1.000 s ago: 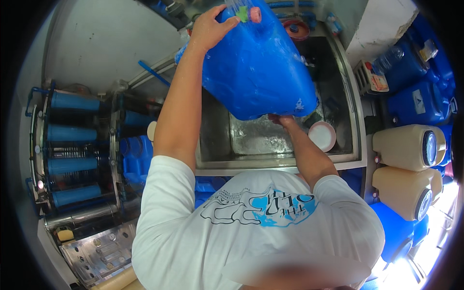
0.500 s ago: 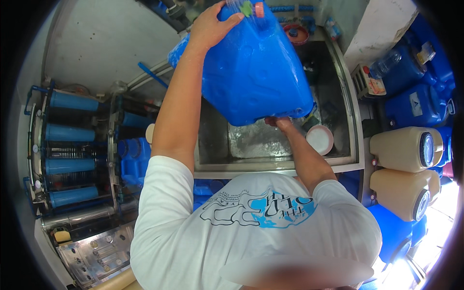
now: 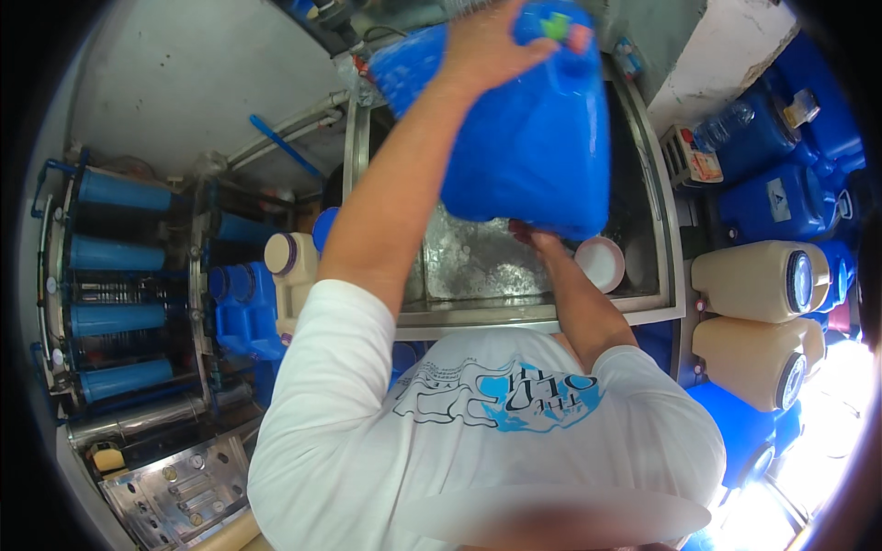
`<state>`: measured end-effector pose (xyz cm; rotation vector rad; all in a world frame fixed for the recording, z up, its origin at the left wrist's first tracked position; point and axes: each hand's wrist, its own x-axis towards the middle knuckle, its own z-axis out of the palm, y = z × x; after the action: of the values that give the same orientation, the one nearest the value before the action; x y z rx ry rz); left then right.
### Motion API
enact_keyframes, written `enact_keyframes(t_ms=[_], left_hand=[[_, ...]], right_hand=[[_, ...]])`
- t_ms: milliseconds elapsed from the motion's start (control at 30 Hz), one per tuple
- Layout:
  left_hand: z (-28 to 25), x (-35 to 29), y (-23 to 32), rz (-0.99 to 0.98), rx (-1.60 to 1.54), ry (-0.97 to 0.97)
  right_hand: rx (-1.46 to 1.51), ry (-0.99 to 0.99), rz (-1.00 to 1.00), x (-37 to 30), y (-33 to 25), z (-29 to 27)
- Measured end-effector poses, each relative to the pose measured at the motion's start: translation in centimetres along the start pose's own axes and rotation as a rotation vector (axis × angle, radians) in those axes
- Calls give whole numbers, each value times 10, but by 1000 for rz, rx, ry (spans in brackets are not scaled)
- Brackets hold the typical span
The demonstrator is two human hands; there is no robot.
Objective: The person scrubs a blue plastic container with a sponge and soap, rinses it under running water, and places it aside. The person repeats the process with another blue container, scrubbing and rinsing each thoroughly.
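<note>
A large blue water jug (image 3: 528, 138) is held tilted over a metal sink (image 3: 666, 220), wet and slightly blurred. My left hand (image 3: 487, 50) grips its upper part, thumb stretched toward the green and pink spout fittings (image 3: 565, 35); the other fingers are partly hidden. My right hand (image 3: 531, 235) holds the jug's lower edge from beneath, and some of its fingers are out of sight behind the jug. Close to my right wrist, a round white bowl with a pink rim (image 3: 599, 264) lies in the sink.
Cream jugs (image 3: 744, 280) and blue jugs (image 3: 776, 207) stack along the right. At left are blue filter housings (image 3: 119, 253), a gauge panel (image 3: 179, 491), a cream jug (image 3: 292, 275) and a blue container (image 3: 243, 312). A blue stick (image 3: 285, 145) leans near white pipes.
The jug has swung to the right and turned more upright, with both hands still on it. My left arm has shifted right, uncovering the cream jug on the left.
</note>
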<state>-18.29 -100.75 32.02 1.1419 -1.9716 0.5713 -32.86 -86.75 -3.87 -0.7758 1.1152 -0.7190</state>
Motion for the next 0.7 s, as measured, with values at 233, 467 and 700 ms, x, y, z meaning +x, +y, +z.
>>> enact_keyframes(t_ms=[233,467,700], left_hand=[[17,16,97,19,-334,-146],[-17,-26,34,-119,-298,-70],[-69,-100,-17,-310,-157,-89]], right_hand=[[267,176,11,-17,-13,-26],[175,195,27,-7,-14,-23],[-13,127,64,-9,-12,-10]])
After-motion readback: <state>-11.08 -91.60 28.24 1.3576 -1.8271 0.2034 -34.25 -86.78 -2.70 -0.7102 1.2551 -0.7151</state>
